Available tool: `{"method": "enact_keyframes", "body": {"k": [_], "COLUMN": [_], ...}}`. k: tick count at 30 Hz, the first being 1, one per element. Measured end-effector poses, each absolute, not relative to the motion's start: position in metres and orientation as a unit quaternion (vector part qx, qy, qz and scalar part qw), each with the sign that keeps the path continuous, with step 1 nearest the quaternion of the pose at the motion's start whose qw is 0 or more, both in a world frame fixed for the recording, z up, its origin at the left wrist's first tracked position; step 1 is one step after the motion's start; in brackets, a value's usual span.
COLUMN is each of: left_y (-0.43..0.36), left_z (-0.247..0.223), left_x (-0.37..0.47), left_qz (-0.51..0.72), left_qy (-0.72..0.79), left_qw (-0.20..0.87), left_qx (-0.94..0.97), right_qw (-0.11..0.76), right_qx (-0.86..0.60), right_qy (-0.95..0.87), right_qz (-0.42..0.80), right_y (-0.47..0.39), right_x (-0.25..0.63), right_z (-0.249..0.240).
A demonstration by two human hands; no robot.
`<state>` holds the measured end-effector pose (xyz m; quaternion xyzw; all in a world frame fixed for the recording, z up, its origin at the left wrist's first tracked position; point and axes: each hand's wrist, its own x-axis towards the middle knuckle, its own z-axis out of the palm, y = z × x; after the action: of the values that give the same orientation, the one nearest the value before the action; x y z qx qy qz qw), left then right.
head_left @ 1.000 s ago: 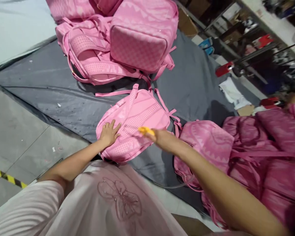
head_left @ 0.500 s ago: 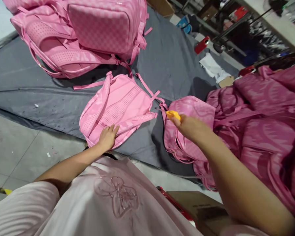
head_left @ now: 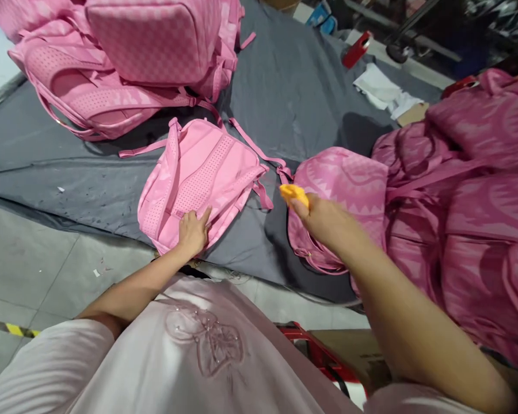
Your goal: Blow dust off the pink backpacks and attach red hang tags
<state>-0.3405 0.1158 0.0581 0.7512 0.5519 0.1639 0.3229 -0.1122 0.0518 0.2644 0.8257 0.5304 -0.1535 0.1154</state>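
A pink backpack lies with its padded, perforated back panel up and its straps loose on the grey cloth. My left hand rests on its near edge by a shoulder strap, thumb and fingers apart. To the right, my right hand is closed around a small yellow-orange tool, whose exact kind I cannot make out. That hand is in the air in front of a second pink backpack with a patterned front, apart from the first one.
More pink backpacks are piled at the upper left and the right. Grey cloth covers the table. A red can and white papers are at the far side. Below the near edge is a red-framed object.
The left hand's fingers have drawn in on the backpack. The right hand has shifted slightly left with the yellow tool. The near right strap end now hangs down. The view has shifted a little.
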Motion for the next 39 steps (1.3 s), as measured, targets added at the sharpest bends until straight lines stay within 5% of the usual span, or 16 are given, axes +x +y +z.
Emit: {"method": "enact_keyframes", "body": {"k": [3,7,13,16,20,27,39], "left_y": [0.108,0.120,0.173,0.199,0.220,0.237,0.256], "left_z": [0.060,0.065,0.077,0.072,0.064,0.062,0.028], "left_x": [-0.332,-0.335,-0.419,-0.466,-0.481,-0.464,-0.461], "left_qz": [0.076,0.075,0.341,0.417,0.320,0.226,0.114], "left_qy": [0.552,0.523,0.545,0.630,0.592,0.459,0.277], "left_qw": [0.183,0.217,0.285,0.460,0.699,0.848,0.946], "left_qx": [0.810,0.821,0.711,0.467,0.243,0.139,0.125], "right_qw": [0.173,0.147,0.161,0.129,0.116,0.106,-0.009], "right_qx": [0.836,0.854,0.826,0.832,0.862,0.900,0.933], "right_qy": [0.497,0.481,0.492,0.482,0.440,0.364,0.322], "right_qz": [-0.157,-0.137,-0.224,-0.241,-0.224,-0.217,-0.162], "right_y": [0.051,0.032,-0.038,-0.062,-0.063,-0.034,-0.023], "right_x": [-0.113,-0.120,-0.191,-0.234,-0.279,-0.330,-0.335], "right_z": [0.261,0.249,0.200,0.167,0.132,0.076,0.026]}}
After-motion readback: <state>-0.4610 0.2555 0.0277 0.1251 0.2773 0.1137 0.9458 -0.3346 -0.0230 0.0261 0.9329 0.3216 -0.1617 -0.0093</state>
